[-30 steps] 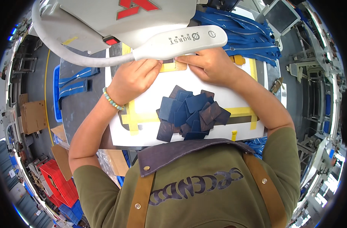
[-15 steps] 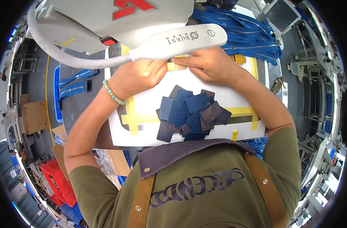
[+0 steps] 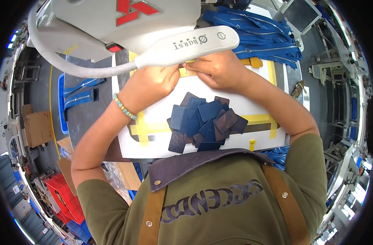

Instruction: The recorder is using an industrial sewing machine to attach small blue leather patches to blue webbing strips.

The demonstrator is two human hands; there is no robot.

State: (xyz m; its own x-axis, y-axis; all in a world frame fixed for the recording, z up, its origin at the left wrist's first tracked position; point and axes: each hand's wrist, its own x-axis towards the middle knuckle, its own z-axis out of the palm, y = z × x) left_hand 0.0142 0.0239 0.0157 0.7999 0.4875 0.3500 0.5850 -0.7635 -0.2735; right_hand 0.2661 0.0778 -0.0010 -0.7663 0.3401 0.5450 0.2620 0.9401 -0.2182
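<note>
At the white machine [image 3: 127,36], my left hand [image 3: 154,81] is closed, its bent fingertips meeting a small yellow-taped spot [image 3: 183,72] and partly hidden beneath the white elongated attachment [image 3: 186,47]. My right hand [image 3: 219,71] has its fingers bent and pressed at that same spot, index tip close to the left fingers; whatever they pinch is too small and covered to name. Below both hands, a heap of dark blue and brown rounded-square pieces [image 3: 207,115] lies on the white board [image 3: 149,145] with yellow tape strips [image 3: 256,119].
Blue zipper strips [image 3: 260,38] pile at the back right, others [image 3: 78,98] by a blue tray [image 3: 63,118] on the left. A monitor [image 3: 303,16] stands top right. Cardboard [image 3: 37,126] and a red crate [image 3: 62,194] are left, below bench level.
My left fingers have curled further and moved slightly right toward my right hand. The machine sits a little farther left in view. The heap of pieces is unchanged.
</note>
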